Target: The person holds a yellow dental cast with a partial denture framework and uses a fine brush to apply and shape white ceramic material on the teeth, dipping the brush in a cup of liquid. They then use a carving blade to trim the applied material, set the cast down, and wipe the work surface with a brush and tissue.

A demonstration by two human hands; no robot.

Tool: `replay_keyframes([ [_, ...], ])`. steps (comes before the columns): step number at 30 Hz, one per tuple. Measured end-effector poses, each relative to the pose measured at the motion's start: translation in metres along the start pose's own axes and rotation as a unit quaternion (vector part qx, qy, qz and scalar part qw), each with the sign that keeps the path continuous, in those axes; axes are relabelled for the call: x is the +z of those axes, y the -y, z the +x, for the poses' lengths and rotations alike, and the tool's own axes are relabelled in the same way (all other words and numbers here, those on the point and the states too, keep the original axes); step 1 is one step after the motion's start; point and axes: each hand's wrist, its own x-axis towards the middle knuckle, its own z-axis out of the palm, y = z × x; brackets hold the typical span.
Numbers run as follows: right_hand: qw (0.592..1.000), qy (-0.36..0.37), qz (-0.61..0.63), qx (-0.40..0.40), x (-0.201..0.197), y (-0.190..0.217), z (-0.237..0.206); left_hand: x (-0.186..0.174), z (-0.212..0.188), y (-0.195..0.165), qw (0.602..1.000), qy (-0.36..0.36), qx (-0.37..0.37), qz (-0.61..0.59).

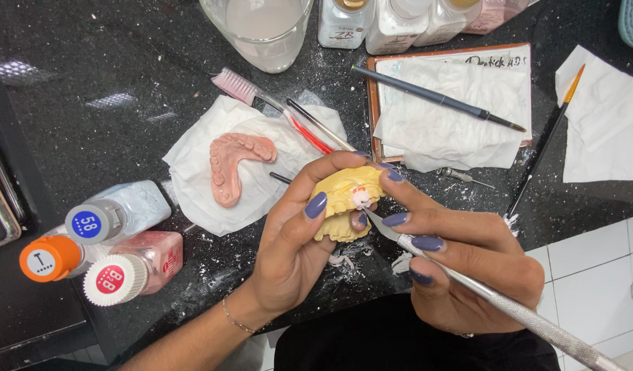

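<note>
My left hand (292, 240) grips a yellow plaster dental model (344, 206) held over the front edge of the black counter. A small white and orange tooth build-up (360, 197) sits on the model. My right hand (461, 264) holds a slim metal carving instrument (509, 306); its tip touches the white build-up. A pink plaster jaw cast (234, 161) lies on a white tissue (193, 185) just left of my hands.
Three capped powder bottles (104, 240) lie at the left. A glass beaker (261, 27) and more bottles (392, 20) stand at the back. A toothbrush (248, 93), brushes (433, 96) and a tissue-lined tray (454, 103) sit behind. White tissue (605, 124) lies right.
</note>
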Motion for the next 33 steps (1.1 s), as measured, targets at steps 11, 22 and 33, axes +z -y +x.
replay_keyframes([
  [11,1.000,0.019,-0.007,-0.003,-0.0015,-0.0020,0.0006,-0.0008,-0.0002,-0.0004,1.000,-0.002,0.002,-0.008],
  [22,1.000,0.014,-0.003,0.008,-0.0004,0.0015,0.0028,-0.0012,0.0006,0.0016,1.000,-0.004,0.003,-0.010],
  [33,1.000,-0.005,-0.001,0.008,-0.0007,0.0000,0.0013,-0.0003,-0.0001,0.0008,1.000,-0.003,0.003,-0.015],
])
